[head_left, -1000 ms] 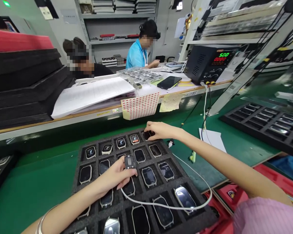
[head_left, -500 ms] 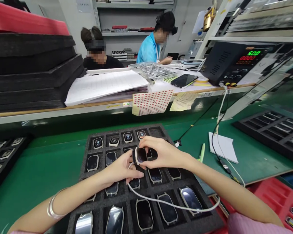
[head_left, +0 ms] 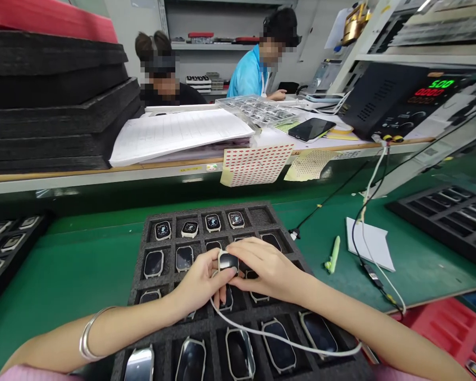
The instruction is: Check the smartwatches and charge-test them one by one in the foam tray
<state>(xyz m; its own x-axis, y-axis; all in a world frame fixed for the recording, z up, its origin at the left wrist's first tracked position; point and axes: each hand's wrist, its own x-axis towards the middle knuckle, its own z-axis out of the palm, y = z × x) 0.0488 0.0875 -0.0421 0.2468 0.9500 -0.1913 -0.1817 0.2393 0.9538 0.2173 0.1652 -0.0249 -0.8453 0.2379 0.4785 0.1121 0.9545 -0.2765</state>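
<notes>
Left hand (head_left: 200, 278) and right hand (head_left: 267, 267) are both clasped on a watch (head_left: 228, 260), its screen facing the viewer, above the middle of the foam tray (head_left: 262, 215); a white cable (head_left: 257, 332) loops from under the left hand toward the near right. At far right, the power supply (head_left: 392, 100) reads 5.00 in green above red zeros. At far centre, a sheet (head_left: 257, 165) bears red arrows; print on the papers (head_left: 182, 132) is illegible.
</notes>
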